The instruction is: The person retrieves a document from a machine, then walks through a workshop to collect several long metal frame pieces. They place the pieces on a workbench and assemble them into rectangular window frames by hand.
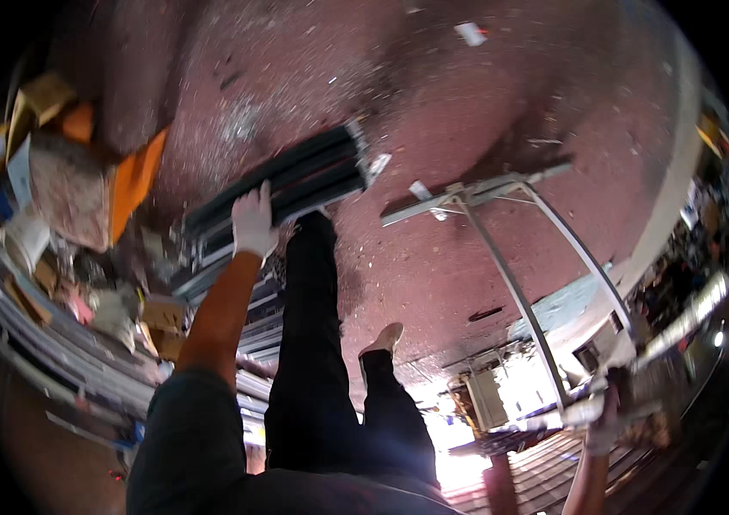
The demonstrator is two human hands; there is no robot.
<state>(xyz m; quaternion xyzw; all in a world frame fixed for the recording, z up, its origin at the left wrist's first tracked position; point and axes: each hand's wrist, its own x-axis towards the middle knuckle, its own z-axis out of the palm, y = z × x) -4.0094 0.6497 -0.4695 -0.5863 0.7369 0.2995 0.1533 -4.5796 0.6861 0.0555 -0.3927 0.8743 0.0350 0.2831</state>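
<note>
My left hand (253,225), in a pale glove, reaches down to the near edge of a bundle of long dark metal profiles (317,167). Its fingers are apart and lie against the profiles. Far to the lower right, my right hand (602,436), also gloved, is at the pale wrapped top bar of a metal stand (502,266). Motion blur smears its fingers, so whether they close round the bar is unclear. The stand has two long legs running to a crossbar base on the floor.
More metal profiles (261,330) lie beside my legs. At the left are cardboard boxes (171,316), an orange panel (134,184) and a white bucket (25,236). Paper scraps (471,34) litter the reddish floor (433,103). Clutter lines the right wall.
</note>
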